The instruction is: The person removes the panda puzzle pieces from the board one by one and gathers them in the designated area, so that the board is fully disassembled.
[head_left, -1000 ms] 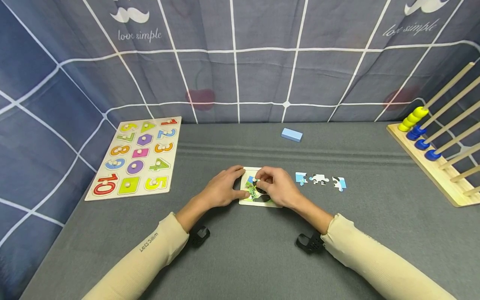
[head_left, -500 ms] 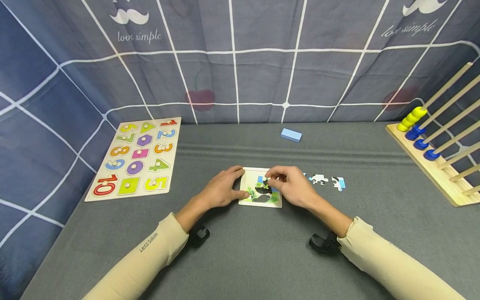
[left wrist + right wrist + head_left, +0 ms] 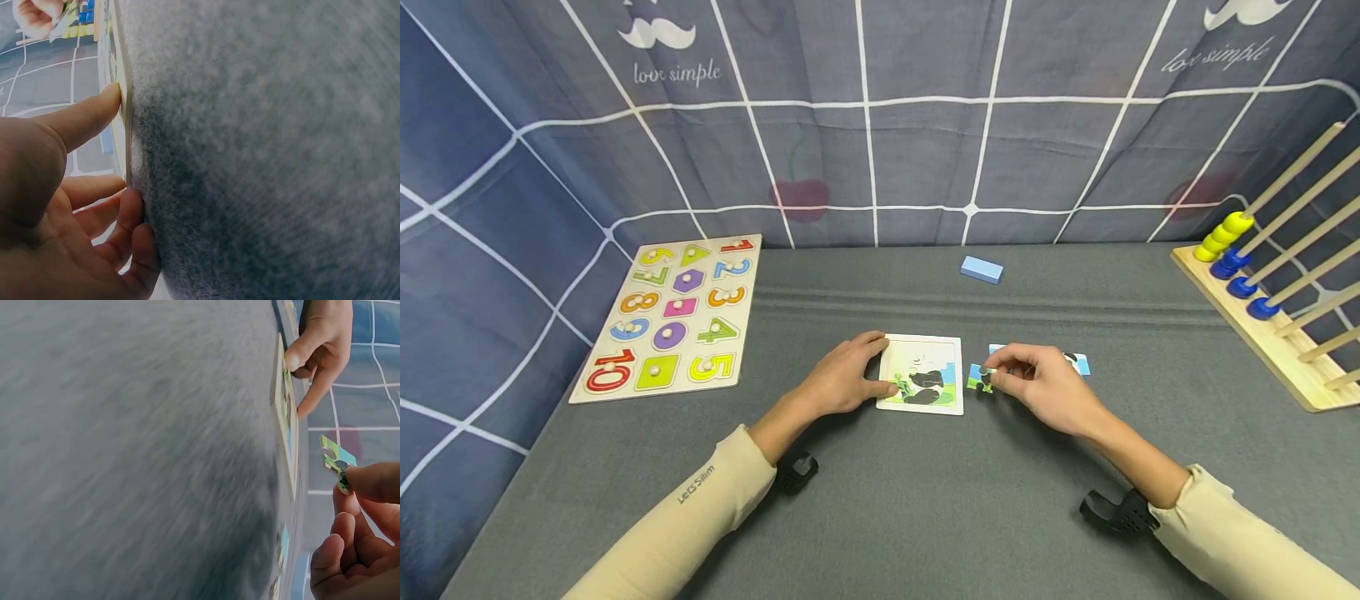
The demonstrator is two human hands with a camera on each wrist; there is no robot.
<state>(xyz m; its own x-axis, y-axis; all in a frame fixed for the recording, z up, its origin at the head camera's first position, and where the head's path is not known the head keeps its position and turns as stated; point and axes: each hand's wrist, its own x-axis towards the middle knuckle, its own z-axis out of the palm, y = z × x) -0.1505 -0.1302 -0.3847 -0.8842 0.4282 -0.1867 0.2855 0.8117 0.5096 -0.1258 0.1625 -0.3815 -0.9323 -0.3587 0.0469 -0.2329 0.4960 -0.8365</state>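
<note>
Board (image 3: 919,343) lies mid-frame, my left hand (image 3: 841,379) spread wide against its left edge. Just right of it, my right hand (image 3: 1043,385) pinches a piece (image 3: 976,377). Laying pieces out seems the step; next likely calls for a gentle, flat release.

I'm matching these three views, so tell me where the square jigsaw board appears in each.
Head: the square jigsaw board lies flat, just right of and below centre.
Left wrist: edge-on, upper left, a thin upright strip.
Right wrist: edge-on, upper right.
Shared landmark: the left hand, thumb touching the board.
</note>
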